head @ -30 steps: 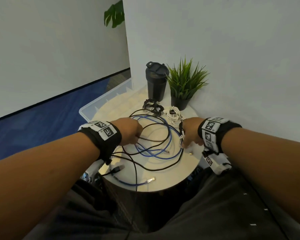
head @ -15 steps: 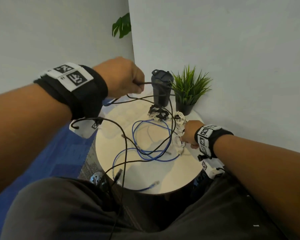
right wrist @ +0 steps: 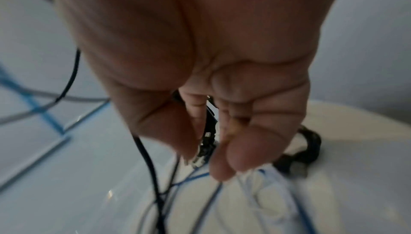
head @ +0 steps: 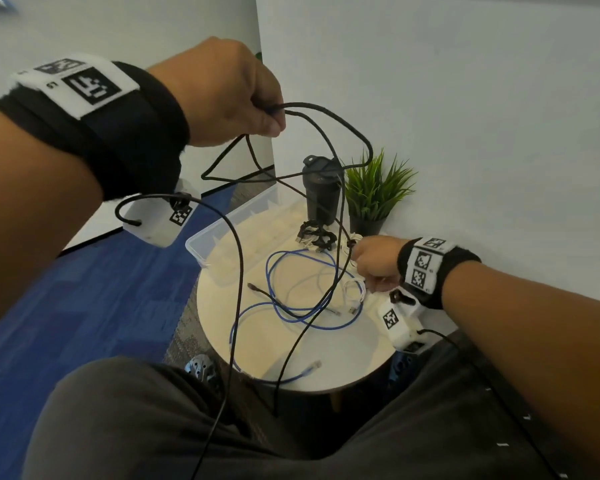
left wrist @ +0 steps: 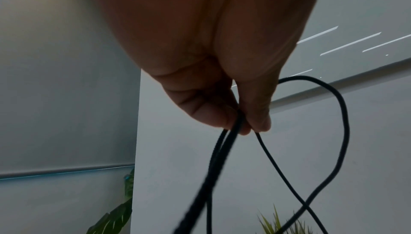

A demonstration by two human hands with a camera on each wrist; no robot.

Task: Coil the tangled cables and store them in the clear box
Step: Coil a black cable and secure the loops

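My left hand [head: 267,116] is raised high above the round table [head: 347,358] and pinches several strands of a long black cable [head: 340,123] between thumb and fingers [left wrist: 213,116]; the strands [left wrist: 222,167] hang in loops down to the table. My right hand [head: 359,261] stays low at the table's right edge, its fingers [right wrist: 224,158] curled round the same black cable's plug end [right wrist: 206,142]. A blue cable [head: 312,320] and a white cable [head: 355,289] lie in loose loops on the tabletop. The clear box [head: 229,233] stands behind the table's left side.
A black lidded cup [head: 323,195] and a small potted grass plant [head: 371,199] stand at the table's back by the wall. A tied black cable bundle [head: 317,235] lies in front of the cup. My knees are under the table's near edge.
My left hand has risen from the tabletop to well above it, pulling the black cable up out of the tangle. My right hand has stayed at the right edge, holding on.
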